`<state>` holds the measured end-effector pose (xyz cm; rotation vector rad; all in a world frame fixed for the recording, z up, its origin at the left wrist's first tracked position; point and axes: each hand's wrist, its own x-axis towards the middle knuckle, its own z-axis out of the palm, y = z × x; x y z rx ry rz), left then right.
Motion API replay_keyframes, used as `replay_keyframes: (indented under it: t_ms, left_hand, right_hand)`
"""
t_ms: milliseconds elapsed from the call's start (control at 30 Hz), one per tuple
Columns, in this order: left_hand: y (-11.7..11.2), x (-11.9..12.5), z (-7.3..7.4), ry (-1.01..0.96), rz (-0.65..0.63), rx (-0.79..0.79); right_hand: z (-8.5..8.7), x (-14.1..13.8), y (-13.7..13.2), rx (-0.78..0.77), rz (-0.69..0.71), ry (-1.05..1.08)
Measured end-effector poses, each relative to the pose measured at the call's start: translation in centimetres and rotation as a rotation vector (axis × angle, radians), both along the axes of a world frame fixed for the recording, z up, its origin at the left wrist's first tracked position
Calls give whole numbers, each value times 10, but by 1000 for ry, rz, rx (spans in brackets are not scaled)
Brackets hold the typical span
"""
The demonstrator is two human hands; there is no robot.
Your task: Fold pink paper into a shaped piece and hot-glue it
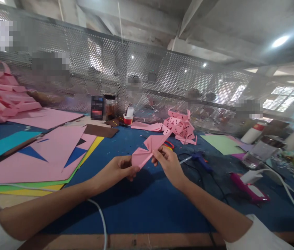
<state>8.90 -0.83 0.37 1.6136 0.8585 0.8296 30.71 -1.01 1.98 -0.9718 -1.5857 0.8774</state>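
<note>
Recorder: Head view, the only one. Where is the folded pink piece (143, 155)?

Observer: Raised above the desk (136, 215), roughly midway between its left and right sides. Creased into a bow-like shape, narrow at the middle, tilted with its upper end to the right.

Recorder: State of each hand?

Observer: Left hand (124, 168) grasping the lower left end, thumb toward the camera. Right hand (167, 161) pinching the piece at its gathered middle between thumb and fingers.

Recorder: Surroundings, far edge of the desk?

Observer: Heap of pink pieces with dark dots (180, 128), pink strips (147, 126) flat just left of it, then a red and white cup (128, 119). Mesh screen (159, 83) stands behind.

Recorder: Left side?

Observer: Large pink sheet (45, 163) over green and yellow ones; tangled pink strips (3, 97) at the far left corner.

Recorder: Right side?

Observer: Blue glue gun (201, 162) near the right hand; magenta device (249, 187) nearer the right edge, a white plug (251, 176) on it.
</note>
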Motion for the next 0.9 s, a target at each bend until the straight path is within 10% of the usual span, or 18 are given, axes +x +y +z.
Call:
replay_keyframes:
  t_ms: [900]
  left_hand:
    - [5, -10, 10, -186, 103, -165]
  right_hand:
    - [0, 1, 3, -46, -101, 65]
